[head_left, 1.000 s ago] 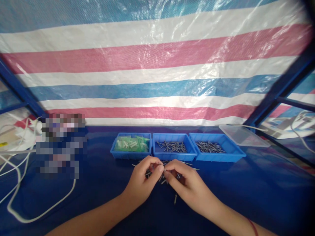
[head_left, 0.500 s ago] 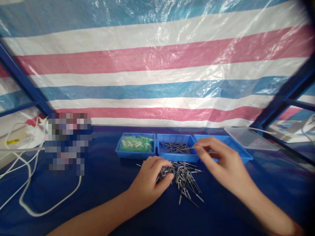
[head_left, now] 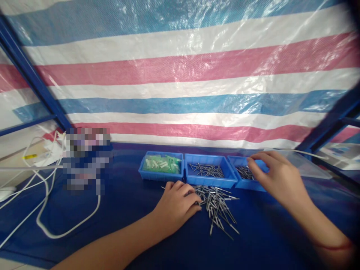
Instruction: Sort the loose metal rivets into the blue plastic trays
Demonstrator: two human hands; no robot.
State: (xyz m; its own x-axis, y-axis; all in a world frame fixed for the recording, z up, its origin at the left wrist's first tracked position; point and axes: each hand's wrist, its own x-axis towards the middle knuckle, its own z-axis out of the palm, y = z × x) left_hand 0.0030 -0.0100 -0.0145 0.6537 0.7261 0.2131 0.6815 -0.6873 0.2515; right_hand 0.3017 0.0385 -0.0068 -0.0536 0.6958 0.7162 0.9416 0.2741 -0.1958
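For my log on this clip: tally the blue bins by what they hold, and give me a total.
Blue bin of green and white pieces: 1
Blue bins of thin metal pins: 2 (the right hand partly hides one)
Total: 3

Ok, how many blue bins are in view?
3: left bin with green pieces, middle bin with metal pins, right bin partly behind the right hand. No more show.
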